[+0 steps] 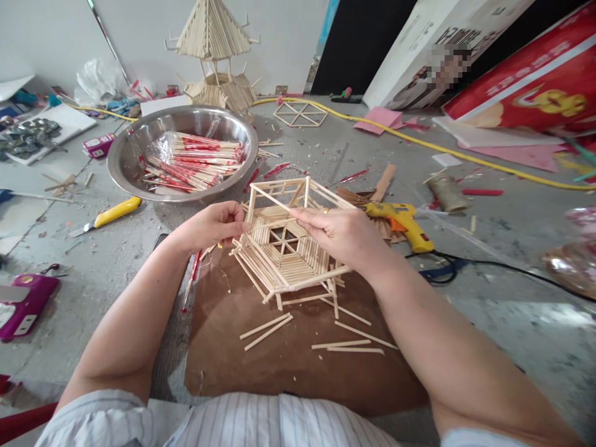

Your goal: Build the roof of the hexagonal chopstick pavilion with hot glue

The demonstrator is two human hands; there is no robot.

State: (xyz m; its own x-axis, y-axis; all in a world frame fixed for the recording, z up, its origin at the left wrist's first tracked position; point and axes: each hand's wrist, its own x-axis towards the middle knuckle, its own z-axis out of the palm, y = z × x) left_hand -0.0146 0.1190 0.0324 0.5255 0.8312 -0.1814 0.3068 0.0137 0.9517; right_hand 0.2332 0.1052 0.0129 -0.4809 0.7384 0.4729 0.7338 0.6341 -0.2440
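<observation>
One camera is worn on the person's head. It looks forward and down at the table (pixel 112 248), from just above the striped shirt (pixel 279 425) at 6 o'clock. The left arm (pixel 125 316) shows at 8 o'clock and the right arm (pixel 437 329) at 4 o'clock, both very near. The stick frame (pixel 282 241) is near too, right by the middle of the view. The view is wide. Farther off are the stick tower (pixel 214 37) at 11 o'clock and the red bag (pixel 563 71) at 2 o'clock.
</observation>
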